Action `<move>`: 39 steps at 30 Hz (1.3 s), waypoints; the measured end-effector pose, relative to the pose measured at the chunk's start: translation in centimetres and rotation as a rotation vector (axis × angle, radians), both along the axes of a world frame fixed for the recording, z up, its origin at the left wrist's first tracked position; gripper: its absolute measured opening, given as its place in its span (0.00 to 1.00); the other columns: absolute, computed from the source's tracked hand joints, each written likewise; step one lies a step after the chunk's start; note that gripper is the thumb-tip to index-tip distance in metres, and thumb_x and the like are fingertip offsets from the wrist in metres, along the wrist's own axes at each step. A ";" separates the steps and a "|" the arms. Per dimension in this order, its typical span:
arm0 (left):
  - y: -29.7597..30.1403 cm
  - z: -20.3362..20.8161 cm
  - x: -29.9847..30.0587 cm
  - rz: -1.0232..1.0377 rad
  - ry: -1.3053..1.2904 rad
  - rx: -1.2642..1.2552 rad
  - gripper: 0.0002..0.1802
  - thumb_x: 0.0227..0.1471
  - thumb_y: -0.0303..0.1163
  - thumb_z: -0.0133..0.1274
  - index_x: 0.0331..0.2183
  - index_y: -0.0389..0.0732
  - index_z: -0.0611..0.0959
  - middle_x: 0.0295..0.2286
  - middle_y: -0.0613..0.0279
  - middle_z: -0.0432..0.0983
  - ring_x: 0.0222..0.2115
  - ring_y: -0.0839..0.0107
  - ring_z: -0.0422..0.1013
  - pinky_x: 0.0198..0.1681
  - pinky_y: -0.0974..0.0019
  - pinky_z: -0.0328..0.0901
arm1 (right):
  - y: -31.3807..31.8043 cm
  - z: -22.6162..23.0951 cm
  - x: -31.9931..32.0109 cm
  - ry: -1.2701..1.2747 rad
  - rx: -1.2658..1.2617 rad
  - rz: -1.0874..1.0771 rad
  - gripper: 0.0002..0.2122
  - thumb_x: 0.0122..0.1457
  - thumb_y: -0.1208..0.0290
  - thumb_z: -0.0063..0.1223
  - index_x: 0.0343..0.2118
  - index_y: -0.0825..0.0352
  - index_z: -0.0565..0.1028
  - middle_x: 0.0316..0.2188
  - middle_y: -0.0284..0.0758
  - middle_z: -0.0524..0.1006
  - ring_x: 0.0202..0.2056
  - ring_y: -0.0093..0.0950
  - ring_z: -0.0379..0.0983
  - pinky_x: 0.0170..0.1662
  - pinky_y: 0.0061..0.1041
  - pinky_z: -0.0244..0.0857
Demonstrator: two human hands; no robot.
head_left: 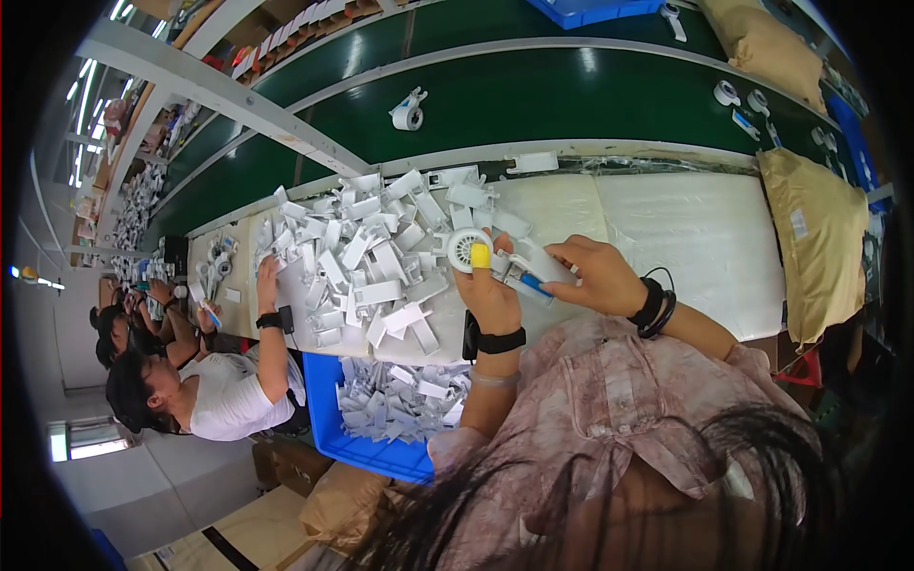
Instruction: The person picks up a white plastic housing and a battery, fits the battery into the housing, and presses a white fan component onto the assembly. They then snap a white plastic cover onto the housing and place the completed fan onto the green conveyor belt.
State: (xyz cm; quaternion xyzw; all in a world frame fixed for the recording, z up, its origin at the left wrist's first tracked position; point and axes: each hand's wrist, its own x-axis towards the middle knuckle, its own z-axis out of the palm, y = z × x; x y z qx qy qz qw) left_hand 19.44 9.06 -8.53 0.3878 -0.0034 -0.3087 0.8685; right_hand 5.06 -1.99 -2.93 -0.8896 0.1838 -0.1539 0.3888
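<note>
A small white handheld fan (467,249) with a round grille is gripped by my left hand (492,297); a yellow cover sits on one of that hand's fingers. Its handle lies open toward the right, showing a blue cylindrical battery (530,282) inside. My right hand (602,276) pinches at the handle end, by the battery and a white shell piece (541,261); the exact fingertip contact is hard to make out. Just left of both hands, a heap of white plastic shell pieces (367,249) covers the pale worktop (685,238).
Below the heap stands a blue bin (328,419) holding more white pieces. A green conveyor (514,100) runs behind the worktop, carrying a fan (407,114). At right lies a brown paper sack (804,247). On the left, a co-worker's hand (268,284) touches the heap.
</note>
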 end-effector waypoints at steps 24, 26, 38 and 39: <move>-0.2 1.3 -1.3 -0.014 -0.048 -0.013 0.22 0.56 0.24 0.52 0.51 0.39 0.65 0.45 0.54 0.69 0.43 0.60 0.73 0.47 0.57 0.69 | 2.8 -1.0 0.8 0.059 -0.241 0.005 0.23 0.49 0.62 0.63 0.45 0.69 0.73 0.33 0.40 0.73 0.27 0.38 0.74 0.30 0.33 0.69; -0.2 1.3 -1.4 -0.043 -0.055 -0.008 0.23 0.55 0.22 0.52 0.51 0.39 0.63 0.46 0.54 0.68 0.44 0.60 0.73 0.47 0.57 0.69 | 2.6 -1.0 0.7 0.061 -0.234 0.010 0.23 0.49 0.62 0.63 0.45 0.69 0.73 0.33 0.40 0.73 0.27 0.38 0.74 0.30 0.33 0.69; -0.1 1.5 -1.2 -0.104 -0.287 0.105 0.34 0.50 0.12 0.46 0.57 0.39 0.55 0.48 0.51 0.67 0.49 0.64 0.69 0.53 0.63 0.62 | 0.0 -2.7 0.8 0.008 0.025 0.084 0.22 0.54 0.60 0.61 0.47 0.70 0.72 0.36 0.40 0.76 0.30 0.33 0.77 0.32 0.27 0.72; -0.1 1.7 -1.1 -0.103 -0.286 0.102 0.34 0.50 0.12 0.46 0.57 0.39 0.55 0.48 0.51 0.67 0.49 0.64 0.69 0.53 0.63 0.62 | -0.6 -3.2 0.8 0.154 0.534 0.128 0.21 0.56 0.59 0.59 0.45 0.70 0.72 0.35 0.39 0.76 0.31 0.31 0.78 0.31 0.26 0.73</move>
